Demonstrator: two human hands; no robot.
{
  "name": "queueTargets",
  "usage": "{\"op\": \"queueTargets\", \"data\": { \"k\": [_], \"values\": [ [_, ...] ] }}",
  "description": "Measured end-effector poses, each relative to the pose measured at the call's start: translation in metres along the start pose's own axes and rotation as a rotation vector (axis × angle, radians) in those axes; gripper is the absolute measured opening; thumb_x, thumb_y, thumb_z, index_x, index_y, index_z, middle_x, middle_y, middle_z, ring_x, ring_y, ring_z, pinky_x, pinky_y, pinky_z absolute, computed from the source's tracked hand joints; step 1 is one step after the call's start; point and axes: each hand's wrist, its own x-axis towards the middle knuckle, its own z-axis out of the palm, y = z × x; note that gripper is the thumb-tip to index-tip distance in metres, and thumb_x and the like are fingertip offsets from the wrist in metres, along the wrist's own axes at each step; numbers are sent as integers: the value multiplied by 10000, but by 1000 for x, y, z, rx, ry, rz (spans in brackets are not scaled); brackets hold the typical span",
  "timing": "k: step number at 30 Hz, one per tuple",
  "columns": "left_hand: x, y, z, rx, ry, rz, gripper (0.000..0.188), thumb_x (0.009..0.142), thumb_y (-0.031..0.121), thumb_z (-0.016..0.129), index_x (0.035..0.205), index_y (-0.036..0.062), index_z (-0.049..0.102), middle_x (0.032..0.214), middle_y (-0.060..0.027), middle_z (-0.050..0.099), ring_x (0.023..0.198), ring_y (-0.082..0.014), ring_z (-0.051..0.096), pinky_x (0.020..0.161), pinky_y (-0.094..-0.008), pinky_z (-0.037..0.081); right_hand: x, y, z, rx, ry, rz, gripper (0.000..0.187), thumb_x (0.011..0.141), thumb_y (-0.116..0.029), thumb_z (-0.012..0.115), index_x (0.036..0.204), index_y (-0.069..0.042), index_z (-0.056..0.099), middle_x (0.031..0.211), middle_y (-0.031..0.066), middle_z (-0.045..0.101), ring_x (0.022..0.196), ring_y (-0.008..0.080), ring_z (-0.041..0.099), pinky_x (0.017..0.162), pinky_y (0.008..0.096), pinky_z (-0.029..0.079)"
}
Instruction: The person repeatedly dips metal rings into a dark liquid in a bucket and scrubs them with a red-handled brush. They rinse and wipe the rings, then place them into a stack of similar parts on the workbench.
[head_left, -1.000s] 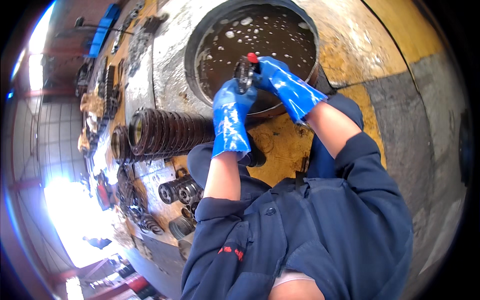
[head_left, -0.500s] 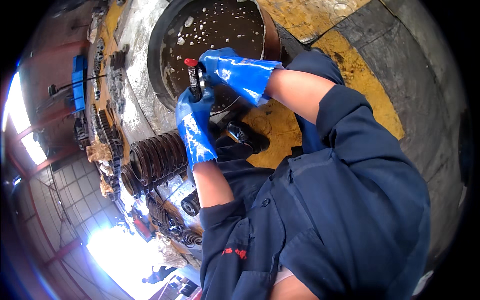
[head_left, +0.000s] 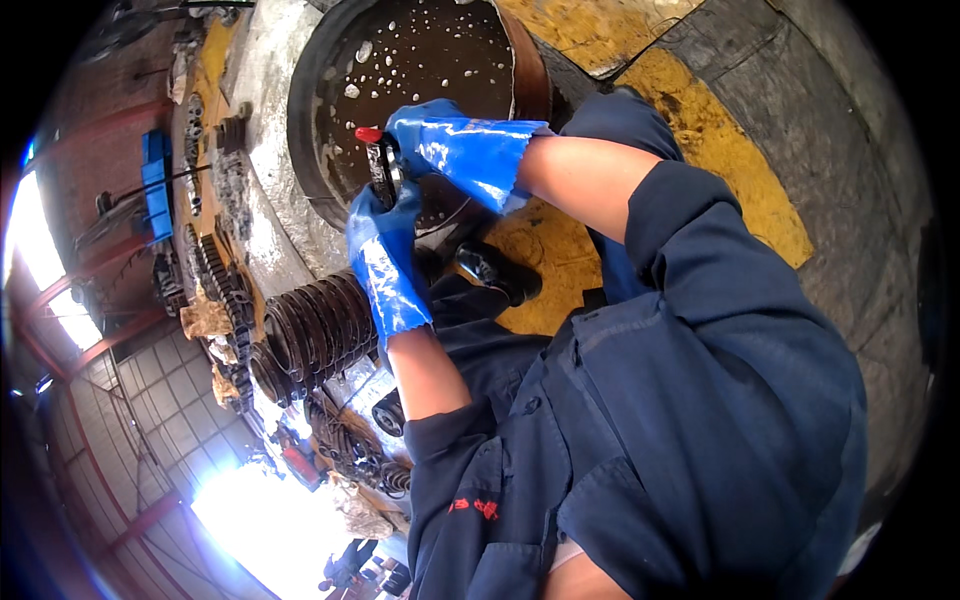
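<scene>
Both my hands wear long blue rubber gloves and meet over a round drum of dark, bubbly liquid. My left hand is closed around the lower end of a narrow dark piece with a red end. A shiny curved metal edge shows along its right side. My right hand is closed against the upper part of the piece, its fingertips mostly hidden. Whether the red end belongs to the dark piece or to a separate tool, I cannot tell.
Left of my left forearm lies a row of dark ringed metal parts. Chains and small metal parts line the bench beyond, near a blue bin. My shoe rests on the worn yellow floor, below the drum.
The view has shifted slightly, so the drum and both hands sit a little further left. The hands keep the same hold on the piece.
</scene>
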Motion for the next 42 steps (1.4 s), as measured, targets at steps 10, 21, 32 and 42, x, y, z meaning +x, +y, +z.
{"op": "queueTargets", "data": {
  "k": [10,21,32,42],
  "values": [
    [1,4,0,-21,6,40,376,896,380,799,1132,88,780,746,7,682,673,-102,561,649,-327,460,4,-4,-4,-42,-87,91,306,814,-300,827,1079,-148,817,1029,107,797,966,332,770,853,414,610],
    [2,0,3,33,24,25,391,899,376,779,1148,75,778,888,-35,745,808,-137,641,780,-341,511,3,-2,-5,-53,-67,74,308,818,-297,826,1093,-160,817,1050,98,799,989,317,773,862,406,609],
    [7,-10,6,-4,14,49,344,901,311,786,1148,73,779,885,-39,743,788,-133,628,760,-340,510,0,-8,-9,-43,-88,109,323,813,-295,827,1107,-160,817,1059,99,798,1008,320,770,872,414,608],
    [9,-10,7,34,37,76,341,904,347,781,1123,85,780,772,-9,674,677,-110,565,653,-334,471,4,-4,-4,-55,-74,103,320,826,-300,817,1113,-156,821,1071,96,800,1008,315,774,879,407,607]
  ]
}}
